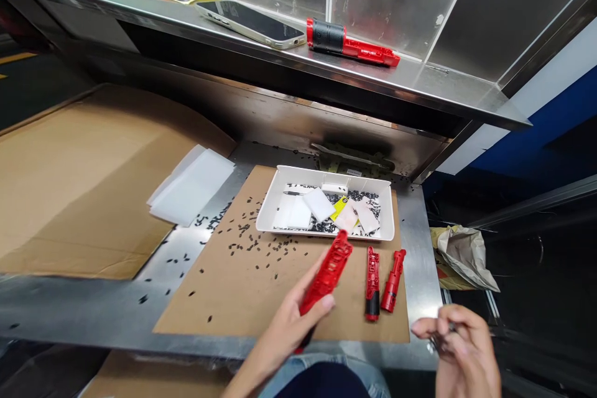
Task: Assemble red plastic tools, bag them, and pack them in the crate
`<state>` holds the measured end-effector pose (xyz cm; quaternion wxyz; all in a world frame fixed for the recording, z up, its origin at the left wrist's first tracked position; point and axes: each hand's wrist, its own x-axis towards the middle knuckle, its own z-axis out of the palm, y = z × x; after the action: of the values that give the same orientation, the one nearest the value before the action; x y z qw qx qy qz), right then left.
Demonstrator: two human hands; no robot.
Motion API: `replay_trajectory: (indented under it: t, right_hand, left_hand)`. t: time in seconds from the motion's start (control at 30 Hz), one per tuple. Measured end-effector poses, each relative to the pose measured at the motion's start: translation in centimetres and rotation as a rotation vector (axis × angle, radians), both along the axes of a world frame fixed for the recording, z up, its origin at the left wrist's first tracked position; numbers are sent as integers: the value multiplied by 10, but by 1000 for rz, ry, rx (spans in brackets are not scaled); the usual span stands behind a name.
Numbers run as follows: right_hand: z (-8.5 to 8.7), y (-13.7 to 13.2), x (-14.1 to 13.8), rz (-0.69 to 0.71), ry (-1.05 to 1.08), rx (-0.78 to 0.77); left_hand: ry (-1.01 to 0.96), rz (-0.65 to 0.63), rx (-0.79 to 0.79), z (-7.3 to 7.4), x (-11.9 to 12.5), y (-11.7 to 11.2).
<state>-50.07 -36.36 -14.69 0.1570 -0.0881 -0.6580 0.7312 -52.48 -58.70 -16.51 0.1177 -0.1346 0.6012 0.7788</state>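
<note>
A: Left hand (pixel 291 323), what is noted?
B: It is closed around the lower end of a red shell (pixel 326 273), thumb laid across the top and fingers underneath. The shell is held low over the cardboard sheet (pixel 242 298), just in front of the white tray (pixel 388 211), with its far tip pointing up towards the tray.

A: Why held that way?
B: Probably so that the open, ribbed face is kept turned up and in plain sight. This is judged, not seen.

A: Its look?
B: Long, narrow, bright red moulded plastic. Ribs and small holes are seen along the inside, and the lower end is hidden in the palm.

A: Right hand (pixel 461 348)?
B: It is held at the table's edge, fingertips drawn together with thumb against forefinger. A dark speck is seen there, too small to be named.

A: Anything laid close by?
B: Two more red parts (pixel 372 283) are set side by side on the cardboard, just right of the shell, likely kept within reach. Black bits (pixel 252 242) are scattered before the tray and also heaped inside it among white pads. A phone (pixel 252 22) and a red-and-black piece (pixel 349 43) are parked on the shelf above.
</note>
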Motion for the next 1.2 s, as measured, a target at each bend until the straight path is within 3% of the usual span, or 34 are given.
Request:
replay_trajectory:
  t: [0.07, 0.17, 0.23, 0.33, 0.5, 0.7, 0.9, 1.03, 1.13, 1.2]
  right_hand:
    - [-29, 6, -11, 133, -234, 345]
    - [-70, 2, -22, 326, -545, 1018]
    - [-87, -6, -26, 348, -654, 1223]
    - [-96, -20, -33, 346, -727, 1342]
    - [-99, -24, -53, 420, -788, 1401]
    - [-94, 3, -54, 464, -852, 1316]
    - [-99, -13, -37, 557, -834, 1296]
    - [-108, -30, -33, 621, -780, 1293]
    - [-110, -23, -26, 677, -709, 1263]
    - [-113, -12, -18, 680, -670, 1237]
  left_hand:
    - [121, -109, -498, -41, -3, -23]
    - [72, -104, -735, -91, -7, -53]
    - [63, -91, -831, -106, -9, -64]
    - [98, -68, -925, -105, -13, -65]
    - [153, -132, -794, -91, -19, -33]
    - [39, -157, -554, -111, -5, 11]
    - [-11, -198, -659, -125, -4, 29]
    - [17, -320, -769, -121, -26, 65]
    - [-6, -375, -790, -119, -42, 89]
    - [-42, -384, -750, -120, -47, 93]
